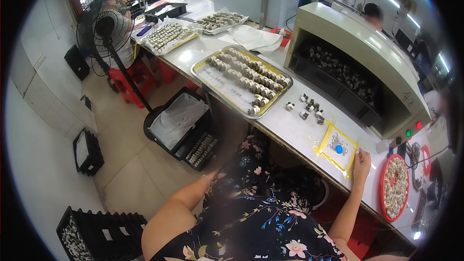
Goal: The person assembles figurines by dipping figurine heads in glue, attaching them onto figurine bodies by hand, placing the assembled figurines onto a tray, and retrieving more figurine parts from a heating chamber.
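Note:
My right hand (361,164) rests at the right edge of a yellow-taped square (326,153) on the bench. Its fingers are curled closed, and whatever they pinch is too small to make out. On the square lie a round blue piece (339,149) and scattered grey bits. My left forearm (191,192), with a bracelet at the wrist, hangs at my side; the hand is hidden behind my floral clothing. Several small dark-and-white cylindrical parts (305,115) stand loose beyond the square. Left of them, a metal tray (220,90) holds rows of similar parts.
A cream curved-top machine (357,34) stands at the back right, with parts inside its opening. A red basket (382,188) full of pale parts is at far right. A black fan (107,26), black crates (159,137) and a stack of black trays (104,232) stand left.

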Demonstrator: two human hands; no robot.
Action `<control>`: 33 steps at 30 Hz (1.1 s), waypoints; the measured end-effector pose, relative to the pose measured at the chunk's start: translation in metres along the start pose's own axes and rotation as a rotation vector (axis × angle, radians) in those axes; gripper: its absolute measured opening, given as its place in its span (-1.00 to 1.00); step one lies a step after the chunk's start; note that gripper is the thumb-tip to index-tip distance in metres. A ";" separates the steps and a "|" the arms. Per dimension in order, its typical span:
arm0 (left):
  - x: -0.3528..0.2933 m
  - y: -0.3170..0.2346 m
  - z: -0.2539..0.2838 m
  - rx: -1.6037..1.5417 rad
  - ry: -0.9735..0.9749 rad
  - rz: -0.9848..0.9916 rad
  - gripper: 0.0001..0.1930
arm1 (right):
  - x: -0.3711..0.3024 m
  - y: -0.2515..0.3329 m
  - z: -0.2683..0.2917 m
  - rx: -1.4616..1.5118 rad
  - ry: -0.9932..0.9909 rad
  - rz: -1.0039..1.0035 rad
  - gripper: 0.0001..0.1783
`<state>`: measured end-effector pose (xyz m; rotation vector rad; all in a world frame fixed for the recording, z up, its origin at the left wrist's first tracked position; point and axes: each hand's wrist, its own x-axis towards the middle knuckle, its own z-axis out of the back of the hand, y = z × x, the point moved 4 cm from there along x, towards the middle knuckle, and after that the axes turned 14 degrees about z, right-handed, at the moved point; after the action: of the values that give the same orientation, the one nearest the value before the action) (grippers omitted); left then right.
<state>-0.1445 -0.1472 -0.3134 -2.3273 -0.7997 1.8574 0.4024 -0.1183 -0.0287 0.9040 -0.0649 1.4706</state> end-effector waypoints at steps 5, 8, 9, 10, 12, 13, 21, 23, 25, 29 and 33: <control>0.003 -0.009 -0.009 0.036 0.041 0.021 -0.50 | -0.002 -0.007 -0.002 0.010 0.003 0.019 -0.72; 0.002 -0.012 -0.013 0.048 0.064 0.033 -0.50 | 0.003 -0.010 -0.009 0.022 -0.002 0.047 -0.73; -0.001 -0.017 -0.021 0.065 0.074 0.043 -0.50 | 0.000 -0.012 -0.007 0.021 -0.017 0.047 -0.73; -0.005 -0.016 -0.027 0.081 0.085 0.053 -0.49 | -0.001 -0.012 -0.004 0.013 -0.023 0.038 -0.73; -0.036 -0.041 -0.070 0.271 0.002 -0.101 -0.47 | -0.007 -0.010 0.007 -0.020 -0.018 0.026 -0.73; -0.057 -0.056 -0.090 0.414 -0.099 -0.268 -0.43 | -0.005 -0.009 0.004 -0.017 -0.016 0.029 -0.73; -0.040 -0.059 -0.174 1.557 -0.471 -0.314 -0.23 | -0.003 -0.010 -0.002 0.035 -0.022 0.045 -0.72; -0.034 -0.060 -0.179 1.513 -0.541 -0.654 -0.35 | -0.002 -0.009 -0.002 0.025 -0.008 0.032 -0.72; -0.031 -0.059 -0.178 1.505 -0.555 -0.685 -0.41 | -0.003 -0.002 -0.001 0.011 0.011 -0.002 -0.72; -0.034 -0.061 -0.183 1.680 -0.532 -0.551 -0.54 | -0.003 0.000 0.000 0.059 0.008 0.001 -0.73; -0.012 -0.064 -0.179 1.580 -0.502 -0.519 -0.56 | -0.002 0.000 0.001 0.071 -0.006 0.006 -0.72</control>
<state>-0.0041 -0.0491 -0.2306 -0.6314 0.1660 1.6736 0.4026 -0.1208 -0.0291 0.9663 -0.0203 1.4839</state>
